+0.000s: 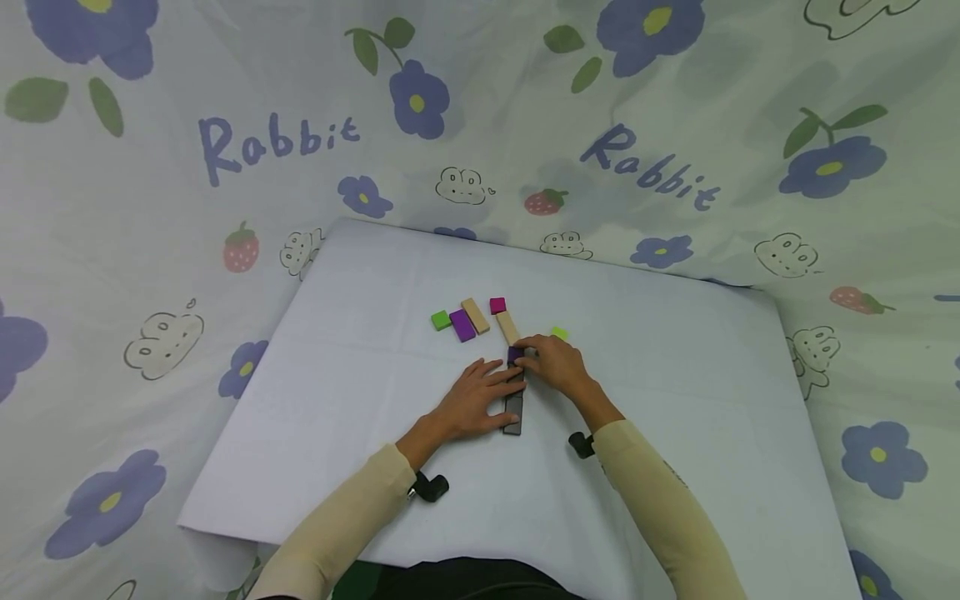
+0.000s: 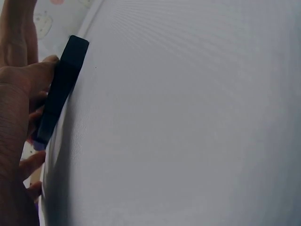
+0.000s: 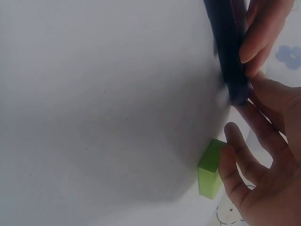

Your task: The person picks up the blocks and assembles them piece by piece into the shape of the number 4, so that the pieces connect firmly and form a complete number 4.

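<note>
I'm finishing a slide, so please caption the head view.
Left hand across dark gray blocks, right hand touching the dark purple block at their far end, on a white tabletop.

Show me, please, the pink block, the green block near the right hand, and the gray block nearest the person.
Pink block (image 1: 497,304), head view, its top face.
Green block (image 3: 211,161), right wrist view, its darker face.
Gray block (image 1: 513,406), head view, its top face.

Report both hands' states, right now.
Left hand: open, resting against the dark grey blocks.
Right hand: closed, pinching the dark purple block.
</note>
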`<state>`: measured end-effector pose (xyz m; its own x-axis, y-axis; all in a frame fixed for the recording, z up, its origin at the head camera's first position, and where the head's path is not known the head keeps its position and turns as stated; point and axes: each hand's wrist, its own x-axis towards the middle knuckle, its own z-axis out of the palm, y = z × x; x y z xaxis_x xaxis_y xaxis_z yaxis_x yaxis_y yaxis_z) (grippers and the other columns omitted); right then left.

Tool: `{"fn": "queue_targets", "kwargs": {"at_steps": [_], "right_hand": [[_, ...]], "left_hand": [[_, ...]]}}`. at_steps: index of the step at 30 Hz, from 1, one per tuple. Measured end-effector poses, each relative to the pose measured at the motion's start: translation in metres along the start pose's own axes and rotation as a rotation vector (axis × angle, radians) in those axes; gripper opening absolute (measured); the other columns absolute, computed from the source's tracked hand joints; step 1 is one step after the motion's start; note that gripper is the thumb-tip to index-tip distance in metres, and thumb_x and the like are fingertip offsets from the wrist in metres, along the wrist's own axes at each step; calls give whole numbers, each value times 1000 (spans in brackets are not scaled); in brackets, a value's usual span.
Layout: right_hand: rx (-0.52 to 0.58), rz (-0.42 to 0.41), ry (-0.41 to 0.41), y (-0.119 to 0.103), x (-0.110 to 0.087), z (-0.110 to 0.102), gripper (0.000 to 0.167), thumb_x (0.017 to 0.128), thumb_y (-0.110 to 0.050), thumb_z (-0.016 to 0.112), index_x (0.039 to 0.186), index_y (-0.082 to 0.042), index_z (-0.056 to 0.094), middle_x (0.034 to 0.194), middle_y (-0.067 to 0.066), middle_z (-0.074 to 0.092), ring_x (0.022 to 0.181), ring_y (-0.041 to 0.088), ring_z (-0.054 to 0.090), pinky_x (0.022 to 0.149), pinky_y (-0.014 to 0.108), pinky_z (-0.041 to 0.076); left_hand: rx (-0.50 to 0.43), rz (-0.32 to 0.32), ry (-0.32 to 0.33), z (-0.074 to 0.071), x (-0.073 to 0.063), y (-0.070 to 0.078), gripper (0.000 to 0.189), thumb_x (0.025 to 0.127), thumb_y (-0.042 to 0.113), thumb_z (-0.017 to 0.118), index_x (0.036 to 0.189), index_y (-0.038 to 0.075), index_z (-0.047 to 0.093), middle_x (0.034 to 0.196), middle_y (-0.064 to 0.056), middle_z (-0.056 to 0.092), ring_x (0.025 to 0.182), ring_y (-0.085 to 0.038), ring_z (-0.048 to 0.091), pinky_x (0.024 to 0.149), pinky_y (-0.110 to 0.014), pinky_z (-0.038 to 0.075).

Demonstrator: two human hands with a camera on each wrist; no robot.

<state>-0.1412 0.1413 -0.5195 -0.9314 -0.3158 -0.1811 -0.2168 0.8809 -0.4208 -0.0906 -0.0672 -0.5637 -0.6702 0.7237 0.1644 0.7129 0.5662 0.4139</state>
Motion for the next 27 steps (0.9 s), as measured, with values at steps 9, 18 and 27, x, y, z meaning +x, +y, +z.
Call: {"fn": "queue_targets", "kwargs": {"at_steps": [9,18,27], "right_hand": [[0,2,7,0,1,2,32,96,-26,72,127,-20,72,125,1,70,107,20,67,81,41,57],[4,36,7,-2,0,5,32,95,-27,73,127,-21,72,122,3,72,90,17,65,68,35,55],[-6,43,9,-3,1,4,32,95,-25,73,127,-21,72,123,3,71,93,16,65,70,35,56]], "left_hand": [[-7,-2,7,1,0,0,59,95,51,66,145,21,58,157,-2,44,145,-35,36,119,-56,21],[-23,11,6,2,-1,0,59,95,49,68,144,19,59,156,-5,45,144,-37,36,119,-57,21],[-6,17,15,1,-1,-1,59,95,50,67,145,20,58,157,-4,44,144,-36,37,119,-57,22]]}}
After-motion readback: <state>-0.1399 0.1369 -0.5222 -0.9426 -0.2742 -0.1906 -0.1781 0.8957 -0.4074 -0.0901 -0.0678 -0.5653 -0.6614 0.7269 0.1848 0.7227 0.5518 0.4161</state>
